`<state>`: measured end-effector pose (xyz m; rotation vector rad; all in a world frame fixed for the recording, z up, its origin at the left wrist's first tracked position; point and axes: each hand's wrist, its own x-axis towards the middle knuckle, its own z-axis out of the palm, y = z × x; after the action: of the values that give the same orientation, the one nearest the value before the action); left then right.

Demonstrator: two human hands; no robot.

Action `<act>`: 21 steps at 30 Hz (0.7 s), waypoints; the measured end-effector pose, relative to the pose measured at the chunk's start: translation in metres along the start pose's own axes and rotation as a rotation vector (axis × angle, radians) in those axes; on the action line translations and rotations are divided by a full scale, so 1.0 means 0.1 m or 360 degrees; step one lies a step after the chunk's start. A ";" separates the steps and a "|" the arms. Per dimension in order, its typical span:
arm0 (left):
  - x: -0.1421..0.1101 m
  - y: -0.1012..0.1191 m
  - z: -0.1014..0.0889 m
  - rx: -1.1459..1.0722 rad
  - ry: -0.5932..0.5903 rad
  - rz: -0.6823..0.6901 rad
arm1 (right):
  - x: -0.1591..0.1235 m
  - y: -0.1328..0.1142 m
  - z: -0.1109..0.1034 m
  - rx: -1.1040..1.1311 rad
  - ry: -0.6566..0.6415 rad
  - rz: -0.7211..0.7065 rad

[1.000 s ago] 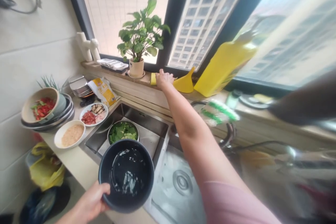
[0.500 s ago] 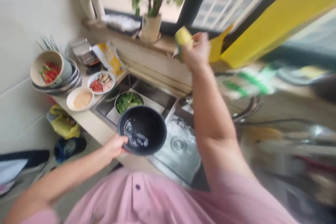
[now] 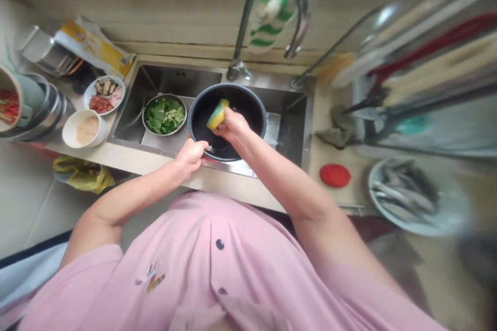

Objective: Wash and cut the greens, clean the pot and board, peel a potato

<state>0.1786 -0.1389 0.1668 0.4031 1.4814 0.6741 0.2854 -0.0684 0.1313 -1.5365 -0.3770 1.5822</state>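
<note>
A dark round pot (image 3: 248, 108) is held over the sink (image 3: 298, 132), its open top facing me. My left hand (image 3: 191, 156) grips the pot's near left rim, thumb on the inside edge. Inside the pot, my right hand (image 3: 233, 125) is closed on a yellow and green sponge (image 3: 218, 114). A little water glistens at the pot's bottom near my left thumb. To the left, a bowl of leafy greens (image 3: 165, 115) sits in the sink's left part.
Behind the pot rises the faucet (image 3: 238, 68), with a green-striped cloth (image 3: 275, 5) over it. Left counter: a plate of chopped meat (image 3: 104, 95), a white bowl (image 3: 84, 129), stacked bowls. Right: a red lid (image 3: 334, 175) and a basin of fish (image 3: 411, 196).
My right hand has brought the sponge down from the windowsill into the pot. The pot has shifted over the sink, still in my left hand. The view has turned downward and right.
</note>
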 end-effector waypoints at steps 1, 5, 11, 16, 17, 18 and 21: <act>-0.02 -0.03 0.08 0.0047 -0.0030 -0.0013 | 0.02 -0.01 -0.02 0.0091 0.0093 0.0054; -0.14 -0.10 0.37 0.0286 -0.0150 -0.0001 | -0.11 0.08 -0.27 -0.0216 0.0032 -0.0151; -0.18 -0.07 0.48 0.0540 -0.0210 0.0029 | -0.43 0.22 -0.94 -0.1408 -0.0733 -0.0425; -0.13 -0.14 0.45 0.0482 -0.0289 0.0086 | -0.50 0.17 -1.12 -0.2251 -0.0506 -0.1215; -0.13 -0.17 0.44 0.0477 -0.0308 0.0096 | -0.48 0.16 -1.10 -0.2445 -0.0482 -0.1404; -0.13 -0.19 0.44 0.0485 -0.0319 0.0092 | -0.44 0.16 -1.08 -0.2627 -0.0509 -0.1557; -0.15 -0.27 0.40 0.0574 -0.0300 0.0051 | -0.29 0.15 -1.06 -0.3021 -0.0599 -0.1738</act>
<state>0.2230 -0.1627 0.1647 0.7483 1.4178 0.3798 0.3730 -0.1350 0.1186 -1.4185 -2.8438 0.2153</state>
